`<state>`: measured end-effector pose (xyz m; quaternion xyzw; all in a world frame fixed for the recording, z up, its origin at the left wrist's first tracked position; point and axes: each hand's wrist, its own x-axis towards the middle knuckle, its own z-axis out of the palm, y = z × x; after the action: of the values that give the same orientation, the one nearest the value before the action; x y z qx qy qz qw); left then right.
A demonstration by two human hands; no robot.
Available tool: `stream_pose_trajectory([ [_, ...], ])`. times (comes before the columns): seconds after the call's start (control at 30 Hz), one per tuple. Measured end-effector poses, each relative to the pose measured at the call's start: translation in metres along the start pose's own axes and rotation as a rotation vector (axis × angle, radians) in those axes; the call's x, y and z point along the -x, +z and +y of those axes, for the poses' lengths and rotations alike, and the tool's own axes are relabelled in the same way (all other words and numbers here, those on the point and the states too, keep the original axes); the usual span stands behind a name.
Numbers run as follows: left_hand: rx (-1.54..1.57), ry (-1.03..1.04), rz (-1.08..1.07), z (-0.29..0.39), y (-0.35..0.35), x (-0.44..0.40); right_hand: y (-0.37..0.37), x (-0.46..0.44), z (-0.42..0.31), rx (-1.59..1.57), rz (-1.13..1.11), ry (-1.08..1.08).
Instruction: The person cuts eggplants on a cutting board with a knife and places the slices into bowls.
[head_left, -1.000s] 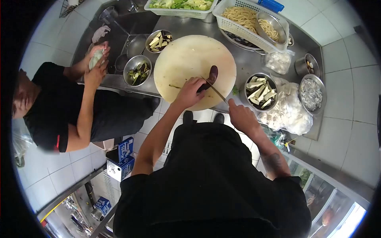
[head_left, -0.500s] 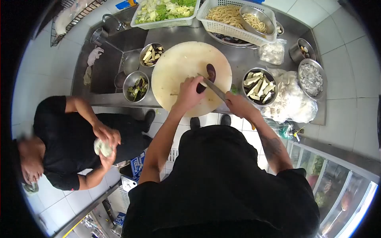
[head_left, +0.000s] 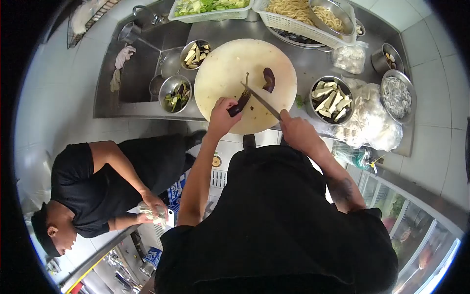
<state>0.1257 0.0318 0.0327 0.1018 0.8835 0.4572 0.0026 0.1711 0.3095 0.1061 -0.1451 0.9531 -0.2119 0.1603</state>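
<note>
My left hand (head_left: 223, 116) is closed round the lower end of a dark purple eggplant (head_left: 239, 105) on the round white cutting board (head_left: 220, 63). The eggplant's stem end points away from me. In my right hand (head_left: 295, 130) is the handle of a knife (head_left: 263, 102), its blade slanting up and left so that the tip meets the eggplant near the stem. A second eggplant piece (head_left: 269, 80) lies on the board to the right. Small dark scraps sit beside the blade. Right of the board stands a metal bowl (head_left: 313, 107) of cut eggplant strips (head_left: 333, 102).
Left of the board are a bowl of eggplant pieces (head_left: 197, 54) and a bowl of trimmings (head_left: 176, 94), beside the sink (head_left: 132, 98). Baskets of lettuce (head_left: 210, 7) and noodles (head_left: 289, 12) stand behind. A co-worker (head_left: 112, 181) stands close on my left.
A whole stemmed eggplant is now under my left hand, and the knife tip is at its stem end. The view has shifted. The co-worker has leaned lower with the pale bundle.
</note>
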Motion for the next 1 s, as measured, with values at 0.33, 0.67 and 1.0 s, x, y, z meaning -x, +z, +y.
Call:
stream_pose_trajectory([
  [0.33,-0.075,0.060,-0.152,0.004,-0.003,-0.017,-0.002,-0.015,-0.014,0.078,-0.179,-0.016],
  [0.67,-0.217,0.134,-0.209,0.012,-0.040,0.027,0.016,-0.023,0.030,-0.241,-0.012,-0.151],
  [1.0,-0.215,-0.005,-0.100,0.005,-0.052,0.034,0.020,-0.001,0.007,-0.789,-0.355,0.244],
])
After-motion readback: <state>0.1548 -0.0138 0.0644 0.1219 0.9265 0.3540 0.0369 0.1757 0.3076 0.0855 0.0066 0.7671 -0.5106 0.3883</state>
